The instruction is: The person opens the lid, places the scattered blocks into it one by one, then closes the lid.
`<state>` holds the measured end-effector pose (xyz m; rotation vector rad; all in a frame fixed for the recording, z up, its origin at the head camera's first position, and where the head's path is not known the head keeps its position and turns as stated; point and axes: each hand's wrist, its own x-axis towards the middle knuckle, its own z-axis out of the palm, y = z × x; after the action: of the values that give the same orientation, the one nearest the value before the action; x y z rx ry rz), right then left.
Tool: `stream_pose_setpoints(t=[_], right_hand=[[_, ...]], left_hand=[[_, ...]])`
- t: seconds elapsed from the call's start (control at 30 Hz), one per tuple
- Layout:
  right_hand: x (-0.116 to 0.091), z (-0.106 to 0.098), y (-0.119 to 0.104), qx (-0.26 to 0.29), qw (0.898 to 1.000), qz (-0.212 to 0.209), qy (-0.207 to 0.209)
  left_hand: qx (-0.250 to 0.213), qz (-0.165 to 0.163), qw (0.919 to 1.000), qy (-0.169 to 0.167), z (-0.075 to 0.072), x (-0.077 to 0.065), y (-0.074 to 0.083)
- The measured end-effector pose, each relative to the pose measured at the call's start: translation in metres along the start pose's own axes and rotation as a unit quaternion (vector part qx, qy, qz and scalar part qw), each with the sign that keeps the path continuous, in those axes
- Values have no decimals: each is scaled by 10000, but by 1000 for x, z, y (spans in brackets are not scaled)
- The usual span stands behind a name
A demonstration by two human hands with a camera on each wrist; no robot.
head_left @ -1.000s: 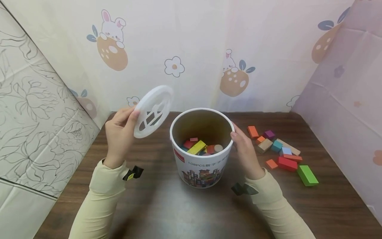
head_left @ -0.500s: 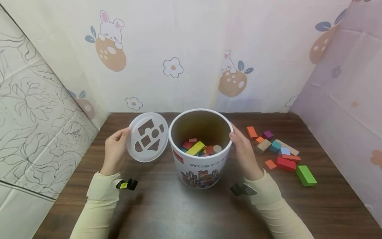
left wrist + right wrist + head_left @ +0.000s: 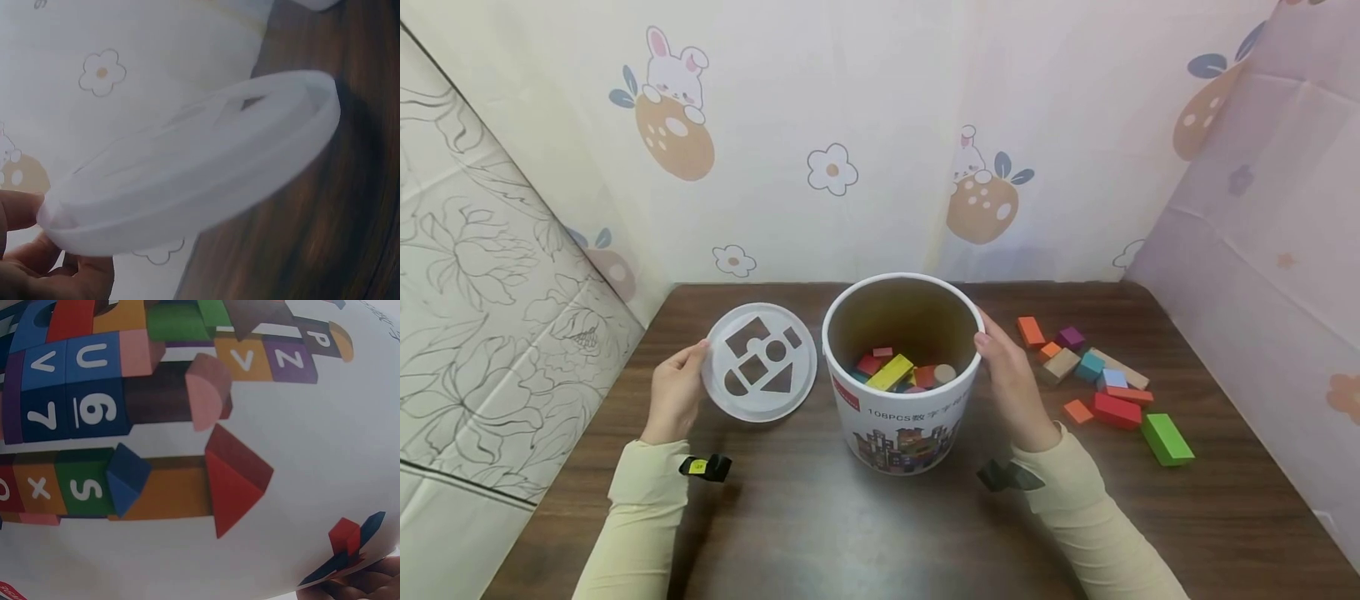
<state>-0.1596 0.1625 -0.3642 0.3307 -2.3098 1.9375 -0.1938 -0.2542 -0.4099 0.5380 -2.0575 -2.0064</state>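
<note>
My left hand [image 3: 675, 392] pinches the edge of a round white lid [image 3: 718, 385] between thumb and fingers. Shaped cut-outs pierce the lid. In the left wrist view the lid [image 3: 200, 187] shows its raised rim, tilted over the brown table. At the middle stands an uncovered white bucket [image 3: 901, 425] printed with coloured blocks. My right hand [image 3: 1015, 379] grips the bucket's right rim, thumb on the near side. Inside lie loose blocks, among them a yellow block [image 3: 891, 372]. The right wrist view is filled by the bucket's printed wall [image 3: 300, 437].
Right of the bucket, several loose wooden blocks lie on the table [image 3: 850, 533], including a red block [image 3: 1117, 411], a green block [image 3: 1167, 439] and an orange block [image 3: 1031, 332]. A patterned curtain [image 3: 880, 100] hangs along the table's back edge.
My left hand has lowered the lid from beside the bucket's rim toward the table at left, turning it flatter. The right hand has kept its grip on the bucket.
</note>
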Motion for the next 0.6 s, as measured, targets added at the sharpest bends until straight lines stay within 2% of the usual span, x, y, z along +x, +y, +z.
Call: stream_pose_setpoints(t=[0.6], right_hand=[[1, 0, 2, 84, 9999, -59, -24]], left_hand=[[919, -535, 9936, -388, -24, 18, -13]])
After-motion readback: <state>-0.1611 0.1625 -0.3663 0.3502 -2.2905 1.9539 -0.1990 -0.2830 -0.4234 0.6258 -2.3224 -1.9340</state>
